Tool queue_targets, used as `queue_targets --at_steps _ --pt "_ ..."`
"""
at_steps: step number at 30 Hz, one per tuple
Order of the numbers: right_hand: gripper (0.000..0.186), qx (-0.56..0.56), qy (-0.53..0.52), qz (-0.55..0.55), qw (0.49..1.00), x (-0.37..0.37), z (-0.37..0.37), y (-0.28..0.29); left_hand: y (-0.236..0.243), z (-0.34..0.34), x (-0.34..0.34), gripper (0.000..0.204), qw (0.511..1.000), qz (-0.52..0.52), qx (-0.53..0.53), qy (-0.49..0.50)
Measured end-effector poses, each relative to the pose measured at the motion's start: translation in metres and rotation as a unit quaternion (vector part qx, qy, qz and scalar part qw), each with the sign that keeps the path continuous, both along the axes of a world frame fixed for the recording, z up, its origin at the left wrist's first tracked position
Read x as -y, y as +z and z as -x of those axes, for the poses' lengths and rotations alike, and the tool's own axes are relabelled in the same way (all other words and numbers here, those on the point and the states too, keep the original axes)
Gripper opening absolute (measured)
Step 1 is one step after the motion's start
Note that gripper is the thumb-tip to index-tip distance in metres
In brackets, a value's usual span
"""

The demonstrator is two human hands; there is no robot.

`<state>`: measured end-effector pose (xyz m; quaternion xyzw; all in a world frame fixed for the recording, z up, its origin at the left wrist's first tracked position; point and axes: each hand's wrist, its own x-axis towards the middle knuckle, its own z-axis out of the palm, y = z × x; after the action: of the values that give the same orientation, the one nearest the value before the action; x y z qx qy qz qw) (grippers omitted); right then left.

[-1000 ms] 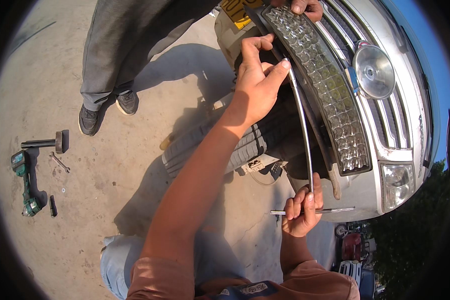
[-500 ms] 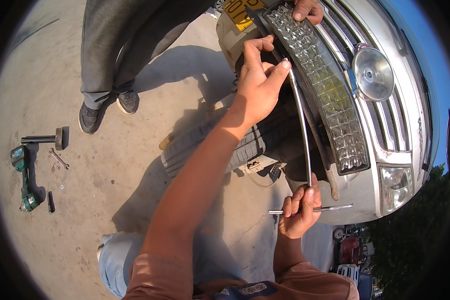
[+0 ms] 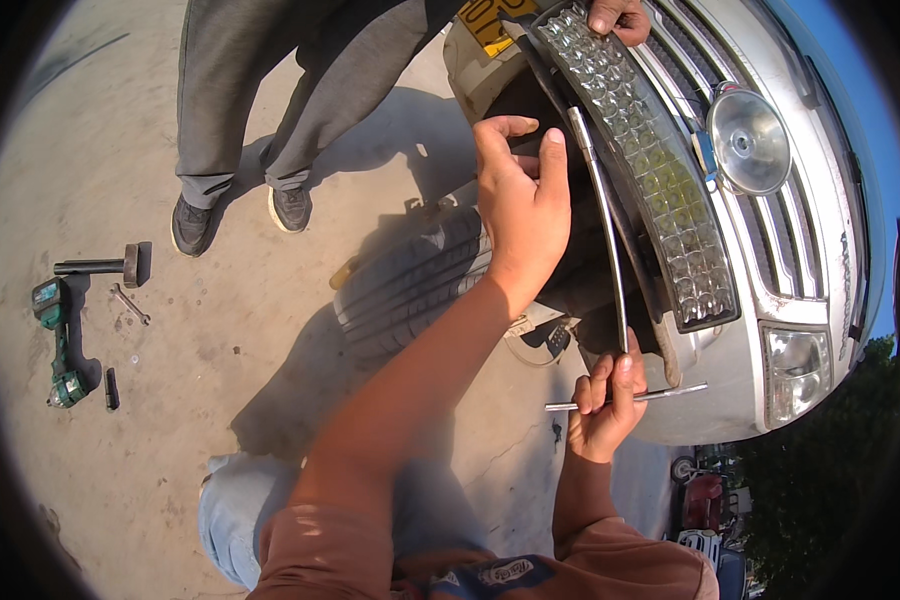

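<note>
My right hand (image 3: 607, 405) is closed around a T-handle socket wrench (image 3: 607, 225) where its crossbar meets the long shaft. The wrench's socket end points up toward a dark metal bar (image 3: 630, 250) below the light; whether it touches a fastener I cannot tell. Just left of that end is my left hand (image 3: 523, 200), empty, thumb and fingers apart. Beyond the bar, a long light bar (image 3: 660, 185) with faceted clear lenses lies along the silver vehicle's bumper (image 3: 660, 425). Another person's hand (image 3: 620, 18) holds the light bar's upper end.
A round lamp (image 3: 750, 145) sits by the grille. Behind my left forearm is a tyre (image 3: 410, 290). On the concrete at left lie a hammer (image 3: 90, 267), a small spanner (image 3: 130, 304), a green power tool (image 3: 58, 345) and a short dark rod (image 3: 111, 388). The other person's legs (image 3: 240, 100) stand at upper left.
My left hand has come off the wrench's socket end and moved slightly left and down, its fingers now apart. My right hand still grips the crossbar end.
</note>
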<state>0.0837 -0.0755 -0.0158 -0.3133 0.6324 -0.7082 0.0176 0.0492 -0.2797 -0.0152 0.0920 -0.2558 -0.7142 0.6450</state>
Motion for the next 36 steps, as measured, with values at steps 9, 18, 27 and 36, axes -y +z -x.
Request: queue_targets --at_steps 9,18,27,36 --pt "0.040 -0.055 0.043 -0.004 0.998 -0.002 0.006 0.000 0.016 -0.016 -0.106 0.038 0.968 0.009 -0.012 -0.251" --pt "0.054 -0.041 0.188 0.069 0.979 -0.020 0.019 -0.028 0.030 -0.011 -0.092 0.041 0.987 0.000 -0.049 -0.154" --pt "0.025 0.061 0.078 -0.316 0.944 -0.024 -0.014 -0.237 0.021 -0.012 -0.110 0.033 0.983 -0.011 -0.056 -0.173" --pt "0.013 0.010 0.388 -0.409 0.826 0.190 -0.132 -0.369 0.022 -0.046 -0.081 0.033 0.921 0.119 -0.033 -0.368"
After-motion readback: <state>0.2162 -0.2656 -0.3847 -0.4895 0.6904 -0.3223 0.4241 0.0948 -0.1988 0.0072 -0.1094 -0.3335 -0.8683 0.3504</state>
